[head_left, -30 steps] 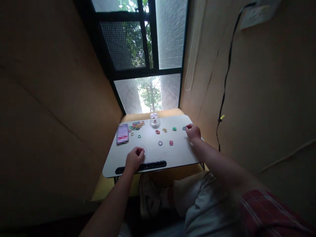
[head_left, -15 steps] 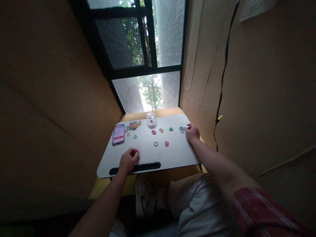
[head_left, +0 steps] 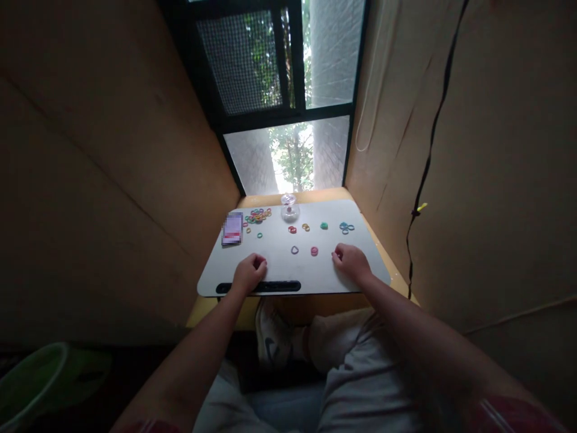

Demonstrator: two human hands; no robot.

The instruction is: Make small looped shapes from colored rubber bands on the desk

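Note:
My left hand (head_left: pixel 250 272), fingers curled together, rests at the near edge of the white table (head_left: pixel 270 258), beside the black slot; anything inside it is too small to make out. My right hand (head_left: pixel 352 261) is closed on the right side, near the pink rings (head_left: pixel 314 251); its contents are hidden. A mixed pile of coloured rings (head_left: pixel 258 216) lies at the back left. Red rings (head_left: pixel 293 230), yellow rings (head_left: pixel 306 227), green rings (head_left: pixel 324 225) and blue rings (head_left: pixel 347 227) form a row of small groups. A purple ring (head_left: pixel 294 249) lies left of the pink ones.
A phone (head_left: pixel 232 229) lies at the table's left edge. A clear round container (head_left: pixel 290 211) stands at the back. The black slot (head_left: pixel 279 286) runs along the near edge. A black cord (head_left: pixel 428 159) hangs at the right, and a green basin (head_left: pixel 54 376) is at lower left.
My right hand has moved away from the blue rings, toward me and the pink rings. One blue ring now shows at the group's right. The camera view has shifted.

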